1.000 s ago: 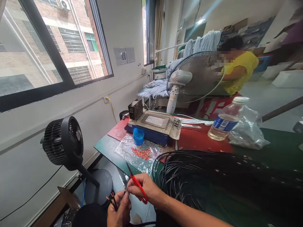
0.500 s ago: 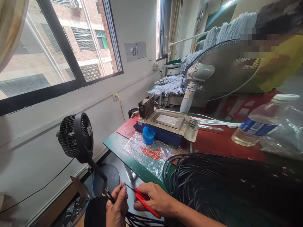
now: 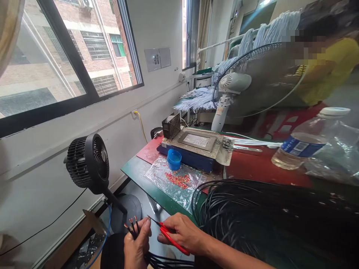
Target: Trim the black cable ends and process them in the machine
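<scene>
Bottom center of the frame: left hand (image 3: 136, 246) is gripping a bunch of black cables (image 3: 131, 228), closed around them; right hand (image 3: 183, 234) is holding red-handled snips (image 3: 168, 235) just beside the cable tips.

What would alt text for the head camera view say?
The left hand pinches a small bunch of black wires while the right hand holds red-handled snips beside them. A big coil of black cable lies on the green table beyond.
</scene>
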The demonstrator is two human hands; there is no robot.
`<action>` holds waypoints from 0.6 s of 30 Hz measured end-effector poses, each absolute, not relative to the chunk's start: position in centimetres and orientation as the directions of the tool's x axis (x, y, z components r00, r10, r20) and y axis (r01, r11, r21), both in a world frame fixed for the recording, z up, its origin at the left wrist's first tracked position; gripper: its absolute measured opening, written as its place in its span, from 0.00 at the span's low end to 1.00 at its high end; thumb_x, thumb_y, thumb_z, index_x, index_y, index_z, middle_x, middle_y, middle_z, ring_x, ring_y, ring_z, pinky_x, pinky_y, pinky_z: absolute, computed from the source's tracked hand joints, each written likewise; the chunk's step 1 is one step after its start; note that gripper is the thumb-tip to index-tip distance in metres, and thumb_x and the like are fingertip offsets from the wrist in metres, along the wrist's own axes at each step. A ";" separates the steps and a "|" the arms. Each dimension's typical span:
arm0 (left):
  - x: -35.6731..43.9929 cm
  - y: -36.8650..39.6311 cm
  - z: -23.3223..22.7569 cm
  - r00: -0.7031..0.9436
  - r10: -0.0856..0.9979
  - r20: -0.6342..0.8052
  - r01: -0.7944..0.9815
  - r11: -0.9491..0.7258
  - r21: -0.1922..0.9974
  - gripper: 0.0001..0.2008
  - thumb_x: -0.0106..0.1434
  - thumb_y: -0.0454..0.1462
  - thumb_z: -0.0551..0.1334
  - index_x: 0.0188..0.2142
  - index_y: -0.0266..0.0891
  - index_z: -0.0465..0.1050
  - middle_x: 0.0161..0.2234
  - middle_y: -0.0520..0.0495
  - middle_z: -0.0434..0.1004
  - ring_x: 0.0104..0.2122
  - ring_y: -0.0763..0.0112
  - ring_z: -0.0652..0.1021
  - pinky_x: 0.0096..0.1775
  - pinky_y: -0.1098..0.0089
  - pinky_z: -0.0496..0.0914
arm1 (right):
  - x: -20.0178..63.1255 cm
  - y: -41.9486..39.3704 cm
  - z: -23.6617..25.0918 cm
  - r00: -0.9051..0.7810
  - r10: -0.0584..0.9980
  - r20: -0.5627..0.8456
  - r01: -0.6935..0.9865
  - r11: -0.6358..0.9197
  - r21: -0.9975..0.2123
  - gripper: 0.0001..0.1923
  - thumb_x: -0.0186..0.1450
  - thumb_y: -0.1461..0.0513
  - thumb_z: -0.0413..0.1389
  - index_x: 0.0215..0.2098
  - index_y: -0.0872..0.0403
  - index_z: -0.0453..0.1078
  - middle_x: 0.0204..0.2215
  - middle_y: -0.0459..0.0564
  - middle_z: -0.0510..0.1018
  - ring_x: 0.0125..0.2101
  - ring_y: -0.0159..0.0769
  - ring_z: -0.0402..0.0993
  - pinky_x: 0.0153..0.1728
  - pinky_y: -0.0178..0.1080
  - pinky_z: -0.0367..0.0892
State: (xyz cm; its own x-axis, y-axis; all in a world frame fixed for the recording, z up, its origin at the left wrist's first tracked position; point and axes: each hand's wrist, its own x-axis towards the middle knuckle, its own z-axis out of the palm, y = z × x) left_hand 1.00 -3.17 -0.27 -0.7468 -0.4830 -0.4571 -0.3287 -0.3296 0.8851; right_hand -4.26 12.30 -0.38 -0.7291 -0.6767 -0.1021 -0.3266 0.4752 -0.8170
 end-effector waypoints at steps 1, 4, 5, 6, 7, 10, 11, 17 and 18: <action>1.0 -3.2 -0.3 -0.753 -0.475 -0.456 -0.330 -0.328 0.885 0.20 0.38 0.44 0.67 0.30 0.34 0.72 0.13 0.58 0.63 0.13 0.86 0.57 0.19 0.76 0.46 | -4.2 12.3 -0.4 -0.735 -0.671 -0.101 -0.331 0.485 -0.809 0.25 0.56 0.46 0.51 0.16 0.56 0.52 0.15 0.39 0.47 0.18 0.23 0.45 0.19 0.31 0.41; 0.9 -3.3 -0.3 -0.768 -0.473 -0.432 -0.321 -0.300 0.898 0.21 0.38 0.44 0.67 0.30 0.33 0.72 0.12 0.58 0.62 0.12 0.87 0.55 0.18 0.76 0.44 | -4.2 12.2 -0.5 -0.752 -0.654 -0.082 -0.362 0.513 -0.779 0.24 0.56 0.48 0.52 0.15 0.56 0.52 0.14 0.39 0.47 0.18 0.23 0.44 0.19 0.32 0.40; 0.8 -3.3 -0.3 -0.770 -0.477 -0.423 -0.318 -0.287 0.904 0.22 0.37 0.44 0.67 0.30 0.32 0.72 0.12 0.58 0.62 0.12 0.87 0.54 0.18 0.76 0.43 | -4.2 12.1 -0.5 -0.756 -0.651 -0.073 -0.373 0.520 -0.769 0.24 0.56 0.48 0.53 0.15 0.56 0.52 0.14 0.39 0.47 0.18 0.23 0.44 0.19 0.32 0.40; 0.8 -3.3 -0.2 -0.770 -0.483 -0.416 -0.317 -0.276 0.907 0.22 0.37 0.45 0.68 0.30 0.31 0.72 0.12 0.58 0.62 0.11 0.88 0.54 0.18 0.76 0.43 | -4.1 12.1 -0.5 -0.758 -0.649 -0.068 -0.381 0.525 -0.761 0.23 0.56 0.49 0.53 0.15 0.56 0.52 0.14 0.39 0.47 0.18 0.23 0.43 0.20 0.32 0.40; 0.7 -3.3 -0.2 -0.770 -0.485 -0.415 -0.321 -0.268 0.908 0.23 0.36 0.45 0.68 0.30 0.31 0.72 0.12 0.58 0.62 0.11 0.88 0.54 0.18 0.77 0.43 | -4.1 12.1 -0.5 -0.761 -0.645 -0.068 -0.384 0.532 -0.755 0.23 0.55 0.49 0.53 0.15 0.57 0.52 0.14 0.39 0.47 0.18 0.23 0.43 0.20 0.32 0.40; 0.6 -3.4 0.1 -0.767 -0.485 -0.419 -0.338 -0.249 0.908 0.25 0.34 0.46 0.68 0.29 0.30 0.73 0.12 0.57 0.62 0.12 0.88 0.54 0.19 0.77 0.43 | -4.1 12.0 -0.7 -0.775 -0.626 -0.082 -0.377 0.563 -0.736 0.23 0.55 0.50 0.53 0.15 0.57 0.52 0.13 0.39 0.46 0.17 0.23 0.42 0.19 0.32 0.40; 0.6 -3.4 0.2 -0.764 -0.491 -0.418 -0.345 -0.237 0.908 0.25 0.34 0.46 0.68 0.29 0.30 0.74 0.13 0.56 0.63 0.12 0.88 0.54 0.19 0.76 0.43 | -4.2 12.0 -0.8 -0.784 -0.615 -0.085 -0.375 0.578 -0.725 0.23 0.54 0.50 0.54 0.14 0.57 0.53 0.13 0.39 0.47 0.17 0.23 0.42 0.19 0.32 0.39; 0.5 -3.5 0.5 -0.768 -0.522 -0.371 -0.361 -0.126 0.924 0.25 0.33 0.48 0.68 0.28 0.31 0.75 0.13 0.55 0.64 0.14 0.84 0.56 0.19 0.74 0.47 | -4.3 11.9 -1.9 -0.802 -0.598 -0.008 -0.451 0.614 -0.648 0.22 0.55 0.48 0.52 0.14 0.56 0.59 0.13 0.40 0.52 0.17 0.25 0.41 0.20 0.33 0.39; 0.4 -3.6 0.5 -0.772 -0.518 -0.367 -0.365 -0.111 0.924 0.25 0.33 0.48 0.68 0.28 0.31 0.76 0.13 0.55 0.64 0.14 0.84 0.56 0.19 0.73 0.47 | -4.3 11.9 -2.0 -0.801 -0.598 -0.004 -0.457 0.617 -0.640 0.22 0.55 0.48 0.52 0.14 0.56 0.60 0.13 0.41 0.52 0.17 0.25 0.41 0.20 0.33 0.39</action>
